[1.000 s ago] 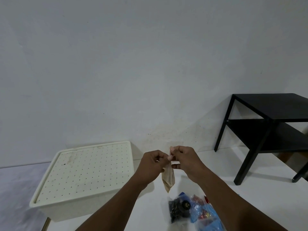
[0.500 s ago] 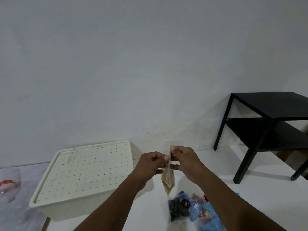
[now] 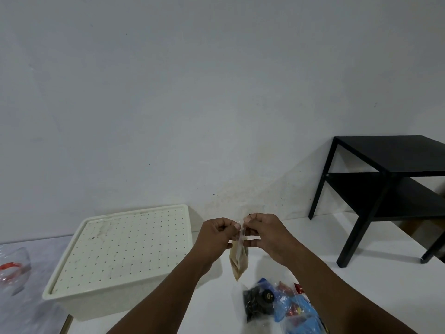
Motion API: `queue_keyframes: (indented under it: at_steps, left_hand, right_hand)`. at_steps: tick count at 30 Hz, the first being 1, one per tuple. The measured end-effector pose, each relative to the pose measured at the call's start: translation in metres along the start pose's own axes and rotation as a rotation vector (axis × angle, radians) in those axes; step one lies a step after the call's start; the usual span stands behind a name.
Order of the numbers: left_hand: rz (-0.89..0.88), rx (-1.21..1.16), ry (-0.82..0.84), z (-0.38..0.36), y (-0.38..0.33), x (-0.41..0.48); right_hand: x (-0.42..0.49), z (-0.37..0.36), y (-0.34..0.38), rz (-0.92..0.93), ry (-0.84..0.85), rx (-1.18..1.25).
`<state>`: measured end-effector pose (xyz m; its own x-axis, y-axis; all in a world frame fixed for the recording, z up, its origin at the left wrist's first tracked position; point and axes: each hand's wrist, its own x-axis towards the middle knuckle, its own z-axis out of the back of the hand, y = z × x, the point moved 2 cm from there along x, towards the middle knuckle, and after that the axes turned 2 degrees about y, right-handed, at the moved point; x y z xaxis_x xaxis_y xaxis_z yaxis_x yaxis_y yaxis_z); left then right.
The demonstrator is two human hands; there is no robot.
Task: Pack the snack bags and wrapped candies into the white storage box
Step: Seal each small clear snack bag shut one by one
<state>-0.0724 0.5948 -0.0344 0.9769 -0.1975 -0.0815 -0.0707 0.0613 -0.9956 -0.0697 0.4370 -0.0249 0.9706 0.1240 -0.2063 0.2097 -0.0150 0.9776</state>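
The snack bag (image 3: 238, 260), a small clear pouch with tan filling, is hanging in the lower centre of the frame. Its long axis is running straight down from the top edge to a pointed bottom corner. We are pinching that top edge from both sides. The left hand (image 3: 216, 237) is closing thumb and forefinger on it from the frame's left, and the right hand (image 3: 269, 237) is doing the same from the frame's right. The pouch is therefore lying directly below our fingers, dangling free and touching nothing beneath it. We cannot tell whether we are pressing the strip shut or only holding it.

The white storage box (image 3: 101, 307) is sitting left of the pouch, just beside the left forearm, and its dotted lid (image 3: 125, 249) is covering it. We are judging the left hand to be the nearer one to the box. The pouch is needing to travel towards the frame's left, and one hand is having to let go first to lift that lid.

Below the pouch, at the lower right, wrapped candies (image 3: 296, 309) in blue and red are lying beside a dark snack pack (image 3: 258, 302). Further out, a black side table (image 3: 390, 165) is standing at the right edge, and a clear plastic bag (image 3: 14, 268) is showing at the left edge.
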Motion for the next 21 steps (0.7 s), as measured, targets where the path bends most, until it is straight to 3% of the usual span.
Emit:
queue_keyframes:
  at_steps: [5, 8, 11, 15, 18, 21]
  left_hand:
    - [-0.056, 0.072, -0.015, 0.001, -0.002, 0.000]
    - [-0.205, 0.238, -0.035, 0.001, -0.001, -0.003]
    - [-0.372, 0.476, 0.069, -0.002, 0.005, -0.014]
    - [-0.560, 0.880, 0.083, -0.005, 0.024, -0.018]
    - [-0.635, 1.010, 0.029, -0.007, 0.035, -0.015]
    - [-0.717, 1.081, 0.083, -0.011, 0.043, -0.012]
  right_hand:
    - [0.000, 0.000, -0.002, -0.023, -0.076, 0.126]
    - [0.001, 0.005, -0.001, -0.059, -0.148, 0.265]
    - [0.003, 0.010, 0.001, -0.102, -0.213, 0.413]
    - [0.013, 0.012, -0.004, -0.140, -0.272, 0.393]
    - [0.020, 0.014, -0.009, -0.171, -0.330, 0.371]
    - [0.025, 0.020, -0.014, -0.190, -0.374, 0.300]
